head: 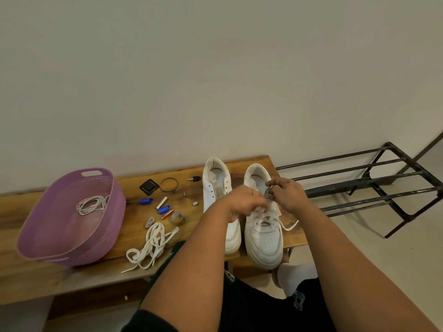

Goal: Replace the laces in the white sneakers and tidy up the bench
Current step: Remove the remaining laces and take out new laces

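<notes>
**Lacing the right-hand sneaker, clutter still waiting**

Threading is under way on the sneaker nearer the rack [263,233]: a white lace [262,215] crosses its lower eyelets, and one loose end [291,226] trails off its side onto the counter [36,279]. The upper eyelets look not yet filled, though the hands hide much of that area. The other sneaker [217,190], just beside it, shows open eyelets with no lace that I can see, so by my reading well under half of the lacing is done.

A tangle of flat white laces [151,248] lies on the counter near its front edge; whether these are old or new I cannot tell. A thin coiled cord [92,204] sits inside the purple basket [48,245]. Tidying seems hardly begun: small odds and ends, among them two blue caps [146,201], a ring-shaped bangle [169,184] and a black square piece [149,186], lie scattered between the basket and the sneakers.

Both forearms reach in from below and meet above the tongue of the laced sneaker. The left hand [244,203] has its fingers curled, pinching the lace low over the eyelets. The right hand [286,194] is arched, its fingertips pinching another stretch of the lace higher up, near the shoe's opening.
</notes>
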